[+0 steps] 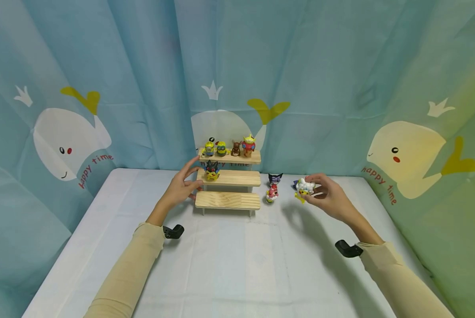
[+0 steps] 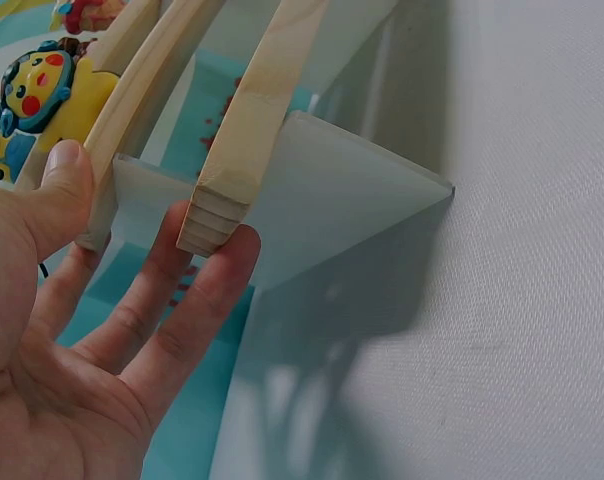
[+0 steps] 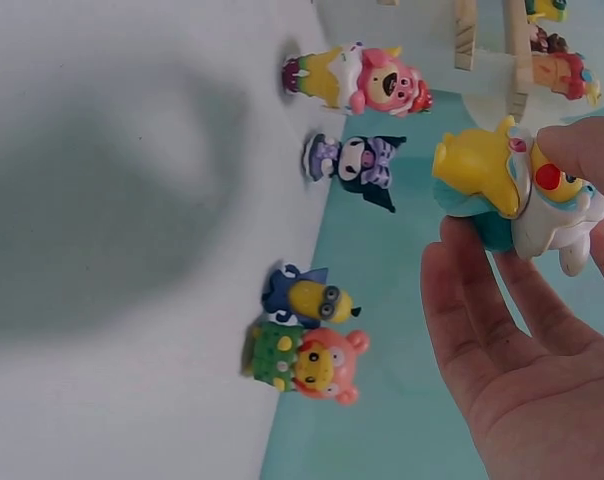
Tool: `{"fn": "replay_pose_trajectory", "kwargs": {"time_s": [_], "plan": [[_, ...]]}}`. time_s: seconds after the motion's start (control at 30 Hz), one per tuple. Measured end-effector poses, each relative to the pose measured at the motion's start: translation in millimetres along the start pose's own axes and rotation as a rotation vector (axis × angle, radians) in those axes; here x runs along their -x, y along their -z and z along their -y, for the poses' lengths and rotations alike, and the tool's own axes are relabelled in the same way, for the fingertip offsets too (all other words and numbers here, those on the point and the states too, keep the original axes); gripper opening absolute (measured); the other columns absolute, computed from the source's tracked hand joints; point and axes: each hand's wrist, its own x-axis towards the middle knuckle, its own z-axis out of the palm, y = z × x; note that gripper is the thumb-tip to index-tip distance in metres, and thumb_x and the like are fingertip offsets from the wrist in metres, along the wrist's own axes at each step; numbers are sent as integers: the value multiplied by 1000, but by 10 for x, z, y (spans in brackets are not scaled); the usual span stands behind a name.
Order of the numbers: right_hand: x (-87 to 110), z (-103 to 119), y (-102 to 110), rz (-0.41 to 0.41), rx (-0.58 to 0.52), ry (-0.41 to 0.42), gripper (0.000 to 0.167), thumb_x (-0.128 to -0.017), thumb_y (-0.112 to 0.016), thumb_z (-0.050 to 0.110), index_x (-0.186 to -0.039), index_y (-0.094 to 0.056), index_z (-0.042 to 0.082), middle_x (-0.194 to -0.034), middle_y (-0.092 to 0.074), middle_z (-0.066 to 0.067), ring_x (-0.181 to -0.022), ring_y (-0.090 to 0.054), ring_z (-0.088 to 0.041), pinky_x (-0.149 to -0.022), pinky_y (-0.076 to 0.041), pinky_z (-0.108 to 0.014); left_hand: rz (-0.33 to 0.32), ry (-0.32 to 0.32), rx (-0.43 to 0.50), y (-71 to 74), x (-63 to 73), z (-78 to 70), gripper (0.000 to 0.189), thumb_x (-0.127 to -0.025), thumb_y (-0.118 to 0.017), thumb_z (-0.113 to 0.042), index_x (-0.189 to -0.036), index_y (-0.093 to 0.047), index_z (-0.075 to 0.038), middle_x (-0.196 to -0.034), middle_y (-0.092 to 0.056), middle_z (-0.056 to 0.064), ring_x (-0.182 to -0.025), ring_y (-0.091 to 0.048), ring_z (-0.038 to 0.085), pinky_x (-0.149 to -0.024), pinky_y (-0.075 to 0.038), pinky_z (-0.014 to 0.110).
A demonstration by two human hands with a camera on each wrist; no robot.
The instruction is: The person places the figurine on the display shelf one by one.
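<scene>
A three-tier display stand with wooden shelves (image 1: 229,201) stands against the curtain. My left hand (image 1: 180,187) holds its left end: the thumb lies at the middle shelf beside a yellow figure in a dark hood (image 1: 212,171), and fingertips touch the end of the lowest shelf (image 2: 232,165). My right hand (image 1: 328,196) pinches a yellow figure with a white cap (image 3: 487,185) between thumb and fingers, right of the stand. Below it in the right wrist view, a figure in blue (image 3: 310,296) and a pink-and-green figure (image 3: 307,360) stand on the table.
Several small figures, among them a brown one (image 1: 235,148) and a red-and-yellow one (image 1: 248,146), line the top shelf. A pink figure (image 1: 272,193) and a black-and-purple one (image 1: 275,178) stand right of the stand. Behind everything hangs a blue curtain (image 1: 321,88).
</scene>
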Motion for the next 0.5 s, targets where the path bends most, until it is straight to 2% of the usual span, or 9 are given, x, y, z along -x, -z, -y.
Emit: {"fn": "replay_pose_trajectory", "kwargs": {"time_s": [0.23,0.5], "plan": [[-7,45,3,-1,-10,11,47,-91,-77,0,-132,-56,-2,-129,-62,-26,-97,-69,-29,-77,-59,-20,0,-8,5,3,-3,16,79,-103,-64,-8,-166,-21,-29,-164,-30,23,-98,-69,49,-71,-55,71],[-53,113,-6,0,-27,11,42,-92,-77,3,-130,-57,1,-126,-63,-21,-97,-69,-23,-77,-59,-20,2,-8,1,4,-1,12,78,-103,-63,-9,-166,-21,-30,-164,-29,23,-97,-69,50,-71,-54,72]]}}
